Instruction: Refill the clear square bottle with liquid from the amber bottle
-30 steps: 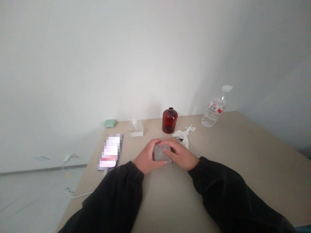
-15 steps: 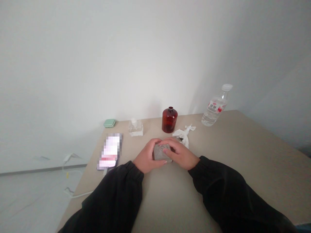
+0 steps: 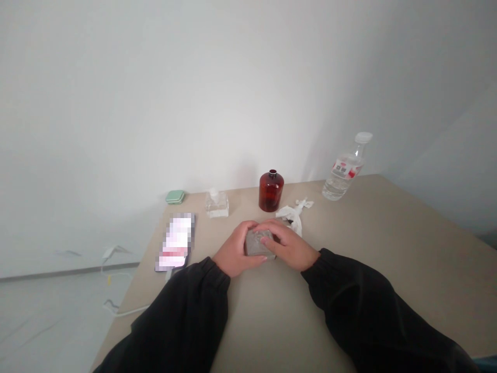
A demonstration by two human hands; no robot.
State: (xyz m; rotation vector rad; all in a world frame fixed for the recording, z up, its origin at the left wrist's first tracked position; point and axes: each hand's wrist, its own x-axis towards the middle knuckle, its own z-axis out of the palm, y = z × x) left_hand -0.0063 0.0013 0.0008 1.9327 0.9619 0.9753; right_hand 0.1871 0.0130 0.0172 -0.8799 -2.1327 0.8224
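If our grip gets loose, the grey lump (image 3: pixel 258 243) could slip and fall.
Our left hand (image 3: pixel 236 251) and right hand (image 3: pixel 289 244) curl closed around it, over the tan table (image 3: pixel 388 248), near a crumpled tissue (image 3: pixel 289 212).

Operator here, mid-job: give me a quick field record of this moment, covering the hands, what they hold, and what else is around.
Hands: left hand and right hand both cupping it
Held: rough grey stone-like block
Nearest: crumpled white tissue, behind right hand
Rest: dark red glass bottle, clear square glass bottle, clear plastic water bottle, mint-green flat case, pixelated phone, on beige table
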